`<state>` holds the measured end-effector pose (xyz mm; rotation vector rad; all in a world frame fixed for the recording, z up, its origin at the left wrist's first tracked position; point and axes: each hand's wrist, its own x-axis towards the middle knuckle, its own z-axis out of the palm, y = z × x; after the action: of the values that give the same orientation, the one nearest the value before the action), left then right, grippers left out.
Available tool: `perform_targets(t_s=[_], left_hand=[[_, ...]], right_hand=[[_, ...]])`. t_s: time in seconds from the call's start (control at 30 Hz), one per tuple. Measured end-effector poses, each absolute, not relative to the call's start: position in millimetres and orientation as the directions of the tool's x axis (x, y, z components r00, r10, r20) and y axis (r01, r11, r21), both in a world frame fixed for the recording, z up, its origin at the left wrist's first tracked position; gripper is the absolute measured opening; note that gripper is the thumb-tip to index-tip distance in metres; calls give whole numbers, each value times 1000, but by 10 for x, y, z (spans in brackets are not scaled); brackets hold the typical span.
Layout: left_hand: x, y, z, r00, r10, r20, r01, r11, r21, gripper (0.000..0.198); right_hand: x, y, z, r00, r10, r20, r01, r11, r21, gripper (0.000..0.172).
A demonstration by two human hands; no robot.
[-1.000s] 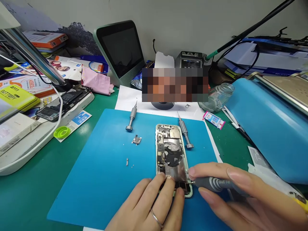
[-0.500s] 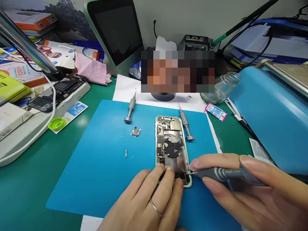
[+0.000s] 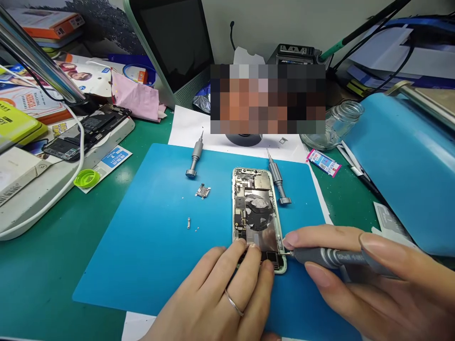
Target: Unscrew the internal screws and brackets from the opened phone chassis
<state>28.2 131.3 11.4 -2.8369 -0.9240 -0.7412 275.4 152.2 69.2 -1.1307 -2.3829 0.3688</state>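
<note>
An opened phone [image 3: 261, 213], its inner parts exposed, lies on the blue mat [image 3: 149, 237]. My left hand [image 3: 223, 289], with a ring on one finger, presses its spread fingertips on the phone's lower end. My right hand [image 3: 384, 274] grips a grey screwdriver [image 3: 330, 257] between thumb and fingers. The screwdriver lies nearly level, its thin tip at the phone's lower right edge. Left of the phone are a small metal-and-circuit part [image 3: 203, 191] and a narrow metal piece [image 3: 188, 223]. Two more grey screwdrivers [image 3: 195, 156] [image 3: 279, 180] rest on the mat.
Behind the mat are white paper [image 3: 185, 124], a glass jar [image 3: 343, 121] and a dark screen [image 3: 174, 38]. Another opened phone [image 3: 88, 130] and a green cap [image 3: 87, 178] lie at left. A rolled blue sheet [image 3: 401, 175] stands at right.
The whole view has shifted slightly, so things appear a little further right and higher. My hands keep the same hold on the phone and screwdriver.
</note>
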Motion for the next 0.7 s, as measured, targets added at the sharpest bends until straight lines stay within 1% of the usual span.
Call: perform_targets(t_s=[0.07, 0.17, 0.27, 0.3, 0.33, 0.43, 0.47, 0.5, 0.6, 0.63, 0.67, 0.7], left_hand=[[280, 1310, 115, 707, 537, 460, 571, -817, 77, 44], [274, 1306, 117, 721, 533, 442, 568, -820, 62, 45], [268, 1299, 113, 725, 535, 433, 568, -821, 63, 46], [266, 1298, 111, 721, 537, 438, 568, -820, 69, 46], [265, 1296, 112, 715, 541, 442, 571, -817, 76, 46], [268, 1297, 127, 715, 540, 443, 567, -819, 83, 45], [270, 1298, 135, 714, 544, 440, 568, -818, 89, 45], [274, 1299, 142, 712, 548, 440, 570, -816, 94, 45], [286, 1299, 145, 699, 559, 446, 579, -808, 106, 46], [287, 1297, 138, 697, 557, 451, 580, -808, 103, 46], [288, 1293, 129, 696, 551, 461, 578, -810, 95, 46], [286, 1288, 117, 695, 544, 470, 578, -812, 86, 45]], right_hand=[[2786, 1517, 677, -563, 772, 296, 656, 635, -408, 37], [2870, 1507, 620, -533, 797, 283, 676, 603, -423, 39], [2937, 1487, 566, -523, 802, 289, 689, 597, -411, 39], [2947, 1480, 554, -521, 798, 302, 678, 602, -422, 42], [2950, 1474, 545, -523, 785, 331, 649, 619, -442, 50], [2933, 1474, 535, -518, 753, 407, 575, 658, -486, 85], [2922, 1478, 536, -521, 747, 413, 564, 664, -490, 90], [2912, 1483, 538, -524, 752, 401, 570, 659, -491, 90], [2894, 1484, 536, -535, 760, 369, 600, 649, -469, 68], [2897, 1476, 529, -524, 765, 376, 608, 644, -464, 68], [2907, 1465, 521, -512, 764, 392, 608, 645, -463, 73], [2923, 1452, 512, -505, 760, 409, 603, 650, -463, 82]])
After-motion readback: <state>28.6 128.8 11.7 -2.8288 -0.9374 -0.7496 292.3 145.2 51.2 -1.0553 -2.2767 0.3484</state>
